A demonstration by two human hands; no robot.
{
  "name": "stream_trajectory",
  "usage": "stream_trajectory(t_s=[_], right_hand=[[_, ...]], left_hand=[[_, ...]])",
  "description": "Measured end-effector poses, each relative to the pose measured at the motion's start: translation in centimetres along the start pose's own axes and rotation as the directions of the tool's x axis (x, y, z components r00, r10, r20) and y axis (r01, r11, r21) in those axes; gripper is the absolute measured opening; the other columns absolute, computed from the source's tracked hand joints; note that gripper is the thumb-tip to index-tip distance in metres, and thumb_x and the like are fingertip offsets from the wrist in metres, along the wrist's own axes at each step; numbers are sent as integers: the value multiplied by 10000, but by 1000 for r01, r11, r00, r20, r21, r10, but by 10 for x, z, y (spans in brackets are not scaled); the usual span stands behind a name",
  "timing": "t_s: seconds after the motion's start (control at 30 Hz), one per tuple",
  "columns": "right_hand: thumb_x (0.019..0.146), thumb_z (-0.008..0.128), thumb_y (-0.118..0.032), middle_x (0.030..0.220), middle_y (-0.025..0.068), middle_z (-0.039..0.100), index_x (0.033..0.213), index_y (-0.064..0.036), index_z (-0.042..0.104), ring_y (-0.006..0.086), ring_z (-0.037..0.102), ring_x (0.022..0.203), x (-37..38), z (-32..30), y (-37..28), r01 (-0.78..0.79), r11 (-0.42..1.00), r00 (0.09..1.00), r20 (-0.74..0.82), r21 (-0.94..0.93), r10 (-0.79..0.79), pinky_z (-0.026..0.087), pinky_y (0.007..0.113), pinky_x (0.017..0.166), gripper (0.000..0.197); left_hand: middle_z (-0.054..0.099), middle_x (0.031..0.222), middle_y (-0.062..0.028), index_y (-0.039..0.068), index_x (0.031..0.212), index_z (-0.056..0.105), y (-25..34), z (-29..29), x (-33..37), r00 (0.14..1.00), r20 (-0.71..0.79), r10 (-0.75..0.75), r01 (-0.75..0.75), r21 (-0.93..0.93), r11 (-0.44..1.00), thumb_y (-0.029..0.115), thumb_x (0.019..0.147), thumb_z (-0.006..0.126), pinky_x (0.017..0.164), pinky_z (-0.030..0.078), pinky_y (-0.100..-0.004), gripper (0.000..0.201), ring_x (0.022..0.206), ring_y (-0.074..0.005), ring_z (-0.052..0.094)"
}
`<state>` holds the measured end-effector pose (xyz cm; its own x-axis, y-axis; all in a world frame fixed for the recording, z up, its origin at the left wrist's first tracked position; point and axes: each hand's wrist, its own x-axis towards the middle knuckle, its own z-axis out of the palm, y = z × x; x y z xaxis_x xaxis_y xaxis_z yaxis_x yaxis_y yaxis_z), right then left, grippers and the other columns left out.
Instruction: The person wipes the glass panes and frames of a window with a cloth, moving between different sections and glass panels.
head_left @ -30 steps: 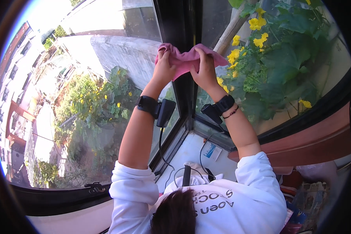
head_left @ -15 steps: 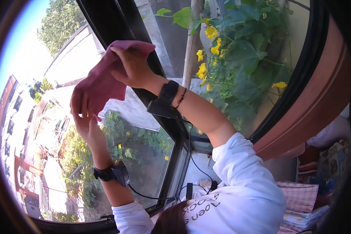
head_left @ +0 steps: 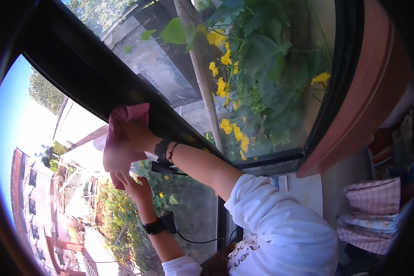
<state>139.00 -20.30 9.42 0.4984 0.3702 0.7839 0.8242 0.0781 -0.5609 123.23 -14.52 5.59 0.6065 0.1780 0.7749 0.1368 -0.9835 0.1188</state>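
Observation:
A mauve-pink cloth (head_left: 117,152) hangs bunched in front of the window, beside its dark frame (head_left: 92,69). My right hand (head_left: 135,135) grips the upper part of the cloth, its fingers partly buried in the folds. Below it, my left hand (head_left: 135,187) has its fingers at the cloth's lower end, thumb apart. Blur hides some of those fingers, but the lower end appears held between them. Whether the cloth touches the glass or the frame, I cannot tell.
Black straps with small boxes and a cable (head_left: 195,240) sit on my wrists. Beyond the glass are a wooden pole (head_left: 200,76) and a vine with yellow flowers (head_left: 223,87). A reddish-brown curved panel (head_left: 372,87) stands at right, with folded checked fabrics (head_left: 375,195) below.
My hands have come closer together, and the cloth, spread between them before, is now bunched. My view has shifted, so the window frame crosses more of it.

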Motion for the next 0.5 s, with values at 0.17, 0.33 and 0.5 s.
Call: stream_trajectory(t_s=[0.17, 0.33, 0.5], right_hand=[[727, 510, -230, 873, 168, 571, 970, -52, 536, 310, 543, 842, -80, 25, 76, -69, 995, 998, 6, -71, 69, 420, 378, 748, 302], [691, 521, -166, 1034, 176, 521, 1118, -53, 463, 302, 512, 944, -184, 21, 89, -256, 944, 796, 508, -210, 329, 393, 375, 819, 445], [642, 505, -56, 1110, 234, 424, 1304, -46, 154, 350, 465, 982, -226, 13, 146, 25, 902, 952, 285, -431, 109, 381, 393, 829, 750]], left_hand=[[268, 1231, -282, -3, 1264, 221, 13, 43, -42, 980, 197, -12, 5, 33, 999, 33, 636, 426, 909, 279, -468, 662, 1099, -462, 299], [279, 1217, -283, -30, 1247, 216, -5, 94, -141, 895, 409, -178, 225, -68, 972, 42, 613, 447, 936, 254, -463, 679, 1118, -451, 268], [254, 1313, -172, -14, 1285, 186, 35, 102, -185, 668, 715, -208, 742, -659, 119, -67, 643, 415, 931, 278, -292, 683, 1196, -253, 307]])
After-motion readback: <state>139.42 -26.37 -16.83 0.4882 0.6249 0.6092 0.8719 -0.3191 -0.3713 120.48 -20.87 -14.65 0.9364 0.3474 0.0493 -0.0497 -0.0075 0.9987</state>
